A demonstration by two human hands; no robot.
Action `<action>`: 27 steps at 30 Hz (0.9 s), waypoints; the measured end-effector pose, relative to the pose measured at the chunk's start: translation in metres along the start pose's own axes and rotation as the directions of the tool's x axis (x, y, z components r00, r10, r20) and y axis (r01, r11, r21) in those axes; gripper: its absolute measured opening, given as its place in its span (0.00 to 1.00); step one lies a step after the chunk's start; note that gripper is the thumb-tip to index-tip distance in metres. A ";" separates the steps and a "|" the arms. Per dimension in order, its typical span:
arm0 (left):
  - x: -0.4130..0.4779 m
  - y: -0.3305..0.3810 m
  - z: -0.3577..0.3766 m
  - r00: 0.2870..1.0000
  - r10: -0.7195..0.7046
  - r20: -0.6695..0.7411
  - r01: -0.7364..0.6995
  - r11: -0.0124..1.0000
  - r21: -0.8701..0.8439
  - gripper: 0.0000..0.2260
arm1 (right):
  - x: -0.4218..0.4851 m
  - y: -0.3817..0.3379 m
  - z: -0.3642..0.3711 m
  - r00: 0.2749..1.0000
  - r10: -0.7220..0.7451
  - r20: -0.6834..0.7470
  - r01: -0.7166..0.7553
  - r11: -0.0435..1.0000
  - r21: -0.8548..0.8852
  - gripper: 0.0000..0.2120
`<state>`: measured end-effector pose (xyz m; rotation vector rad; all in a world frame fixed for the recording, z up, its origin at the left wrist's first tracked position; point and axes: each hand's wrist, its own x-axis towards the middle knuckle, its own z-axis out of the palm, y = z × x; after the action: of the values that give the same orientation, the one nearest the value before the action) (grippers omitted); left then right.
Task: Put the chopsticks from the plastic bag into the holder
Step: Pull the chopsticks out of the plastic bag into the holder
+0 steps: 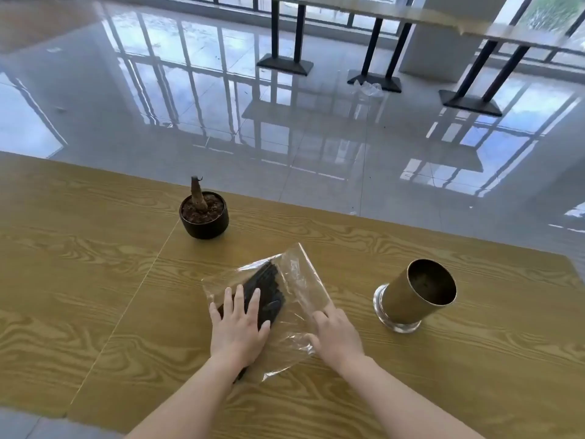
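A clear plastic bag [297, 274] lies flat on the wooden table [95, 280], with a bundle of black chopsticks [267, 280] inside it. My left hand [239, 324] rests palm down on the bag over the near part of the bundle, fingers spread. My right hand [337, 334] pinches the bag's right edge between thumb and fingers. To the right stands a brass-coloured cylindrical holder [418, 293] on a glass base; nothing shows inside it. A few chopstick ends poke out from under my left wrist.
A small black pot [204, 218] with soil and a bare stem stands behind the bag. The table's far edge runs diagonally; beyond it is a glossy tiled floor with black table legs [376, 58].
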<state>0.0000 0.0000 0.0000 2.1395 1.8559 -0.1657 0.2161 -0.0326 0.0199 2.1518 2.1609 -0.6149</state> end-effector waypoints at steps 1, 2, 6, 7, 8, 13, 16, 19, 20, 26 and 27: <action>0.000 -0.001 0.003 1.000 -0.015 0.028 0.014 1.000 0.010 0.32 | 0.000 0.001 0.002 1.000 0.012 0.021 -0.012 1.000 0.008 0.18; 0.002 -0.002 0.008 0.999 -0.025 0.038 0.025 1.000 0.006 0.32 | 0.000 0.001 0.004 1.000 0.026 0.014 -0.026 0.999 0.026 0.18; 0.000 -0.011 0.031 0.999 -0.025 0.030 0.024 0.999 0.027 0.35 | -0.003 0.005 0.015 1.000 0.030 -0.005 -0.030 0.999 0.022 0.16; 0.000 -0.012 0.035 0.999 -0.021 0.024 0.020 0.999 0.038 0.36 | -0.003 0.008 0.017 0.999 0.027 -0.018 -0.027 1.000 0.014 0.16; 0.000 -0.014 0.039 1.000 -0.010 0.016 0.009 0.999 0.042 0.37 | -0.004 0.011 0.019 0.999 0.016 -0.038 -0.016 1.000 0.001 0.15; -0.003 -0.020 0.050 1.000 0.007 -0.010 -0.006 0.999 0.049 0.38 | -0.005 0.018 0.026 0.997 -0.028 -0.073 0.022 0.997 -0.072 0.08; -0.005 -0.021 0.052 0.999 0.012 -0.032 -0.011 0.999 0.051 0.38 | -0.005 0.019 0.027 0.996 -0.027 -0.090 0.022 0.998 -0.051 0.08; -0.006 -0.022 0.053 0.999 0.024 -0.033 -0.022 0.998 0.055 0.38 | -0.004 0.018 0.022 0.997 0.011 -0.081 -0.009 1.000 0.026 0.08; -0.006 -0.024 0.053 0.999 0.028 -0.036 -0.025 0.998 0.061 0.38 | -0.004 0.018 0.018 0.997 0.029 -0.074 -0.025 0.998 0.056 0.07; -0.005 -0.041 0.052 0.993 0.093 -0.071 -0.087 0.993 0.083 0.38 | -0.005 0.032 -0.009 0.976 0.206 -0.064 -0.191 0.963 0.190 0.08; -0.005 -0.046 0.052 0.992 0.101 -0.071 -0.094 0.990 0.101 0.38 | -0.006 0.035 -0.014 0.969 0.240 -0.057 -0.222 0.950 0.219 0.08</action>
<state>-0.0405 -0.0151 -0.0547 2.3276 1.8140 -0.1588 0.2535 -0.0358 0.0254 2.5343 1.9131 -0.7798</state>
